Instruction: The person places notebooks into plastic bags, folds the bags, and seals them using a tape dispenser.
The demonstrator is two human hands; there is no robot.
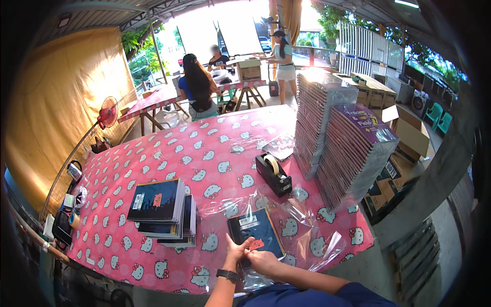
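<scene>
A dark blue spiral notebook (257, 227) with a pale label and red print lies tilted near the table's front edge, clear plastic (253, 280) showing below it. My left hand (237, 251), a dark band on its wrist, grips the notebook's lower left corner, thumb across the cover. Against that thumb, my right hand (263, 262) is closed at the notebook's lower edge; its fingertips and what they pinch are hidden. To the left stand stacked dark blue notebooks (156, 200). Beyond the held one sits a black tape dispenser (273, 175) with a roll of tape.
Tall plastic-wrapped stacks of spiral notebooks (353, 148) rise at the table's right edge. Loose clear plastic sheets (327, 250) lie on the pink patterned tablecloth (174, 158). Cardboard boxes (409, 130) stand on the right, a red fan (107, 112) at left. Several people are around a far table.
</scene>
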